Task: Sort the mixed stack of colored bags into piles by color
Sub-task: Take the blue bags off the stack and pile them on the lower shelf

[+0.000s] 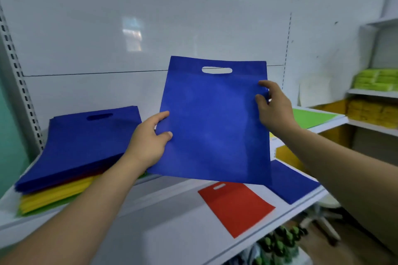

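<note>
Left hand (148, 143) and right hand (274, 108) pinch the blue bag (215, 127) at its sides; keep it taut, lay it squarely on the blue pile (289, 183).

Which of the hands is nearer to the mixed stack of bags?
Left. The left hand grips the blue bag beside the stack; the right hand grips the bag's far edge.

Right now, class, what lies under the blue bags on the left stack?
Edges of red bags, then yellow bags, then green bags at the bottom. Only edges show; the blue bags cover the rest, so counts are unknowable.
</note>
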`<state>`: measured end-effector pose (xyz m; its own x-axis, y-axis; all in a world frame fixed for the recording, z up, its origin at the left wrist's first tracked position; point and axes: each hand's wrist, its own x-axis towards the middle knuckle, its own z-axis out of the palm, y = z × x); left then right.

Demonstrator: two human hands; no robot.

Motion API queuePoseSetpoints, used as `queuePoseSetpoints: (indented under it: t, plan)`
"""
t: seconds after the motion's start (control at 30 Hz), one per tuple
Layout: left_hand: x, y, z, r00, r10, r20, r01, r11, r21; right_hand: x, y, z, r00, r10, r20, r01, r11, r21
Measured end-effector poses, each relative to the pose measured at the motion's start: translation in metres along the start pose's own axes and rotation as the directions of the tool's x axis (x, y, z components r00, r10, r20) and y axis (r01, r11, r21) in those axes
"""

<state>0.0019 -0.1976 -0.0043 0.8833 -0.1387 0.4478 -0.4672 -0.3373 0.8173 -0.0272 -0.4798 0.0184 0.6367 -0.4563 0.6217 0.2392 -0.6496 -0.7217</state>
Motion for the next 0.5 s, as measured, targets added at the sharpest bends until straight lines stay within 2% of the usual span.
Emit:
queuePoseSetpoints:
  t: [0.27,0.5]
  plan:
    - [-0.028,0.054,0.165,0.982,0.005,0.188,0.004,0.999,-0.045,-0.012,0.097,-0.155,0.99,0.131,-0.05,-0.138,0.972,-0.188]
    - [-0.066,0.093,0.326,0.925,-0.011,0.379,0.047,0.995,-0.084,-0.027,0.191,-0.295,0.964,0.23,-0.131,-0.261,0.91,-0.322]
